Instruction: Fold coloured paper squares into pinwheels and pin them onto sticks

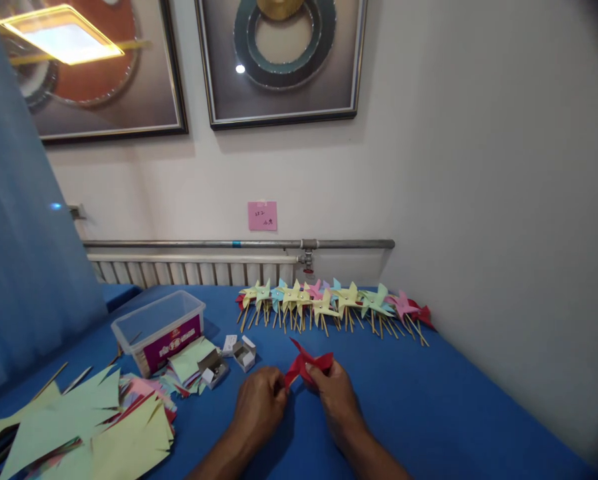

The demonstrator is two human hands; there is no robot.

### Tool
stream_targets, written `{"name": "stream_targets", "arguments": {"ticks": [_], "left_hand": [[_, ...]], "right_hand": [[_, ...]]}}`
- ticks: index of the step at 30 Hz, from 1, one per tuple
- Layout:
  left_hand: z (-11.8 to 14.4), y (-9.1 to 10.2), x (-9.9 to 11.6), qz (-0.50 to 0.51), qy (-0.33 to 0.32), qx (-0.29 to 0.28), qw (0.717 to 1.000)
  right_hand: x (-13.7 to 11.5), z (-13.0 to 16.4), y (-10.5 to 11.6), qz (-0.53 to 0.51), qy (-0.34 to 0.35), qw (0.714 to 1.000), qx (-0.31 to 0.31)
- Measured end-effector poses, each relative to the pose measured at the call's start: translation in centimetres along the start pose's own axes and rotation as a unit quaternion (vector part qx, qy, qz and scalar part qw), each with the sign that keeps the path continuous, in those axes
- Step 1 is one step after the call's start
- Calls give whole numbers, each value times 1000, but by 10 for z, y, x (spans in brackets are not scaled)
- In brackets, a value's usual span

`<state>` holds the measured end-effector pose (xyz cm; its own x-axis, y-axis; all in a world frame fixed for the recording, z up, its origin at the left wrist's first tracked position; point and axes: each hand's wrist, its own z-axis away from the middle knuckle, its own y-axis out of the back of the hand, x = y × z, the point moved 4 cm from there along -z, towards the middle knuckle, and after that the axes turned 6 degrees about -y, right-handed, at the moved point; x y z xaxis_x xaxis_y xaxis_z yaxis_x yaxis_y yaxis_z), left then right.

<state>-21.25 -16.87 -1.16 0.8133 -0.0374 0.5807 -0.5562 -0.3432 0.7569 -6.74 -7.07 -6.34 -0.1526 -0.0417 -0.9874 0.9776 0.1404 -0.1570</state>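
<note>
A red folded paper pinwheel [306,364] sits low over the blue table [429,413], pinched between both hands. My left hand [259,403] grips its left tip with fingers curled. My right hand [336,393] holds its right side, thumb and fingers closed on the paper. Behind them, a row of several finished paper pinwheels [329,303] on wooden sticks lies along the wall, in yellow, blue, pink, green and red.
A clear plastic tub [159,327] with a purple label stands at the left. Small white boxes [239,353] lie beside it. Stacks of cut coloured paper [93,427] cover the near left. A radiator [193,270] and pipe run along the wall.
</note>
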Motion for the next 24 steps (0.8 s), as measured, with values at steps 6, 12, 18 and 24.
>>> {"name": "stream_targets", "arguments": {"ticks": [6,12,18,24], "left_hand": [[-1,-6,-8,15,27,12,999],[-37,-10,-19,164,147,76,972],[-107,-34,-4,194,197,88,957],[-156,-52,3,194,200,110,954]], "right_hand": [[-11,1,-3,-43,-7,999,-11],[-20,12,-5,-18,-15,998,50],[-32,35,-22,59,49,997,-10],[-31,33,-19,65,30,997,-10]]}}
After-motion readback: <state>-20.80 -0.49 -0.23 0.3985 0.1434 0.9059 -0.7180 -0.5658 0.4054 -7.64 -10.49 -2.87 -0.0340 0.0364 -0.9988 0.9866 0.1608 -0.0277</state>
